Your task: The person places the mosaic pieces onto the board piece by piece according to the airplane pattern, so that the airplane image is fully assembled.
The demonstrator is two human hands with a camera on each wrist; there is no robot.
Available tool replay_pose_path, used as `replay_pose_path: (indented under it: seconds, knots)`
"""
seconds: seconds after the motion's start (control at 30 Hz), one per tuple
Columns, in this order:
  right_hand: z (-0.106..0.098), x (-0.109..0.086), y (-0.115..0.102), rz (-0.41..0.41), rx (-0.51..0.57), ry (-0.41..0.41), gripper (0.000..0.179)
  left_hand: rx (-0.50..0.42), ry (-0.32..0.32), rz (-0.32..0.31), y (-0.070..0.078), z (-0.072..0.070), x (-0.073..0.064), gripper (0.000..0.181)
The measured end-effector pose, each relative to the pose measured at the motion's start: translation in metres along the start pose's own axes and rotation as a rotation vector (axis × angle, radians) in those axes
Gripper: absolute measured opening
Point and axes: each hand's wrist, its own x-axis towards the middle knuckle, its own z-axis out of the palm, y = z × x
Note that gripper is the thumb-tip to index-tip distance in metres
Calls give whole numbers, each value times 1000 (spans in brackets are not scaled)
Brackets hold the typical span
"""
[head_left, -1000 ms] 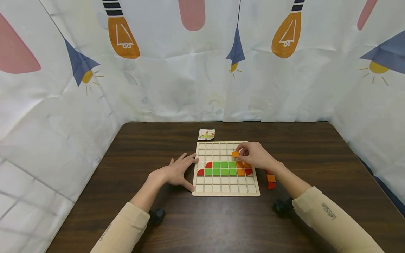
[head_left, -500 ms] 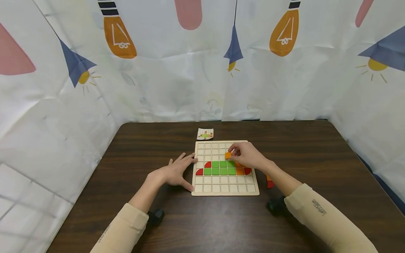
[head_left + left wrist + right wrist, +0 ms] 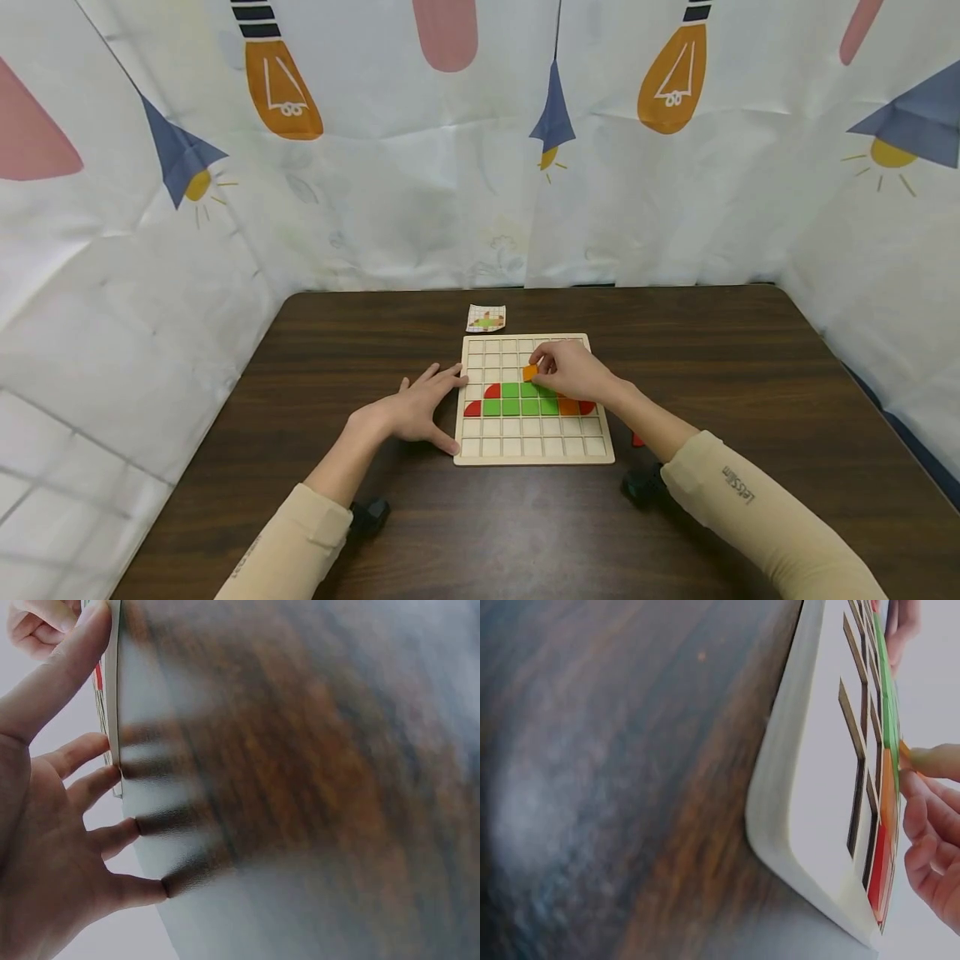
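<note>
A pale wooden grid board (image 3: pixel 532 450) lies on the dark table, with two rows of tiles set in it. Green square tiles (image 3: pixel 511 407) fill the middle of those rows, red quarter-round tiles (image 3: pixel 472 409) mark the left ends, and orange tiles (image 3: pixel 568 407) lie to the right. My right hand (image 3: pixel 573 371) pinches an orange square tile (image 3: pixel 530 372) between thumb and fingertips, just behind the green ones. Spread wide, my left hand (image 3: pixel 416 408) touches the board's left edge with thumb and fingertips; the left wrist view shows its fingers (image 3: pixel 94 787) straight.
Behind the board lies a small pattern card (image 3: pixel 486 318) with a coloured grid figure. A red piece (image 3: pixel 637 439) shows on the table right of the board, partly hidden by my right forearm. A printed curtain (image 3: pixel 450 208) hangs behind the table.
My right hand has moved left and slightly nearer over the board, carrying the orange tile from above the orange tiles to behind the green ones. My left hand stays at the board's edge.
</note>
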Motion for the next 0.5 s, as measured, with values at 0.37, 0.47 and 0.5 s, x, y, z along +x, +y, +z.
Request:
replay_pose_path:
  seconds: [0.37,0.47,0.5]
  knots:
    - [6,4,-3,5,-32,10,21,-2,3,-3,0,0,0,103]
    - [5,4,-5,13,-41,8,20,-5,4,0,-1,1,0,103]
    - [5,4,-5,12,-42,6,20,-5,4,0,-1,1,0,102]
